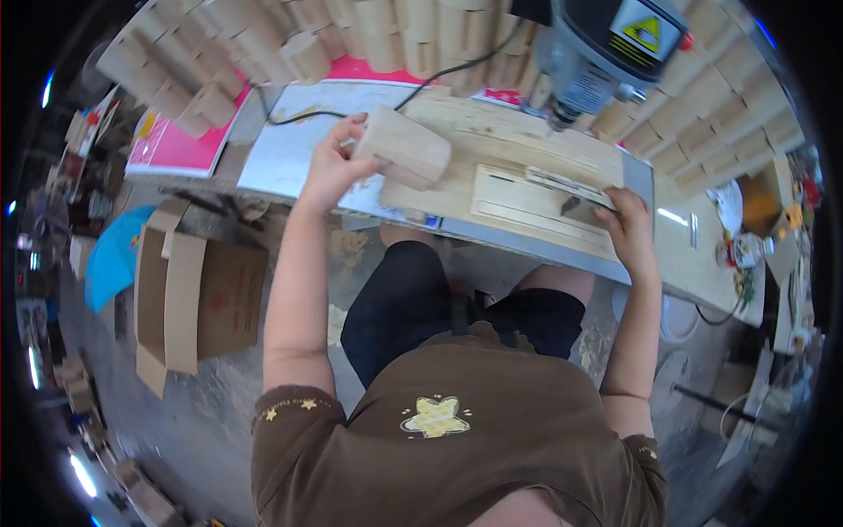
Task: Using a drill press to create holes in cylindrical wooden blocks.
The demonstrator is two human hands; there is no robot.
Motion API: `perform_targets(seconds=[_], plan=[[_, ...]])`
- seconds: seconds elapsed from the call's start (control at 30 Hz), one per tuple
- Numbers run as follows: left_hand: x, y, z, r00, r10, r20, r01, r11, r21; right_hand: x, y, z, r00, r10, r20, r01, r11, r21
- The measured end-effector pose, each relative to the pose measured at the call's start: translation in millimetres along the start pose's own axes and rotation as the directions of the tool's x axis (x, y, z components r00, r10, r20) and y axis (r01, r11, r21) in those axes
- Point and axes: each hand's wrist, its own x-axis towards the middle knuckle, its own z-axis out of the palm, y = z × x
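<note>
My left hand [337,165] is closed on a pale wooden block [406,146] with rounded edges, held tilted over the left part of a wooden board [457,204]. At the board's right end, my right hand [630,224] has its fingers closed around the end of a narrow wooden strip [566,183]. A small dark piece [575,207] shows beside that hand, too blurred to name. The strip is above a pale, flat wooden fixture [527,204] with raised edges. A drill press [593,66] stands behind the board, its chuck [562,116] pointing down between my hands.
Stacked wooden blocks [382,35] line the back of the bench, with more stacks [702,110] at the right. A black cable [457,67] crosses the bench. Below left are an open cardboard box [180,290] and a blue umbrella-like thing [118,255]. A clear bottle [746,250] stands far right.
</note>
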Motion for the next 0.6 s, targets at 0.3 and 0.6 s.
perform_targets(seconds=[0.3, 0.6], plan=[[-12.2, 16.3, -98.1, 0.893, 0.122, -0.434, 0.243, 0.681, 0.691, -6.5, -25.9, 9.4, 0.997, -0.081, -0.012, 0.080, 0.996, -0.046], [-37.0, -62.5, -95.7, 0.622, 0.385, -0.682, 0.094, 0.828, 0.553, -8.6, -21.7, 19.5, 0.997, -0.072, -0.027, 0.071, 0.997, -0.041]])
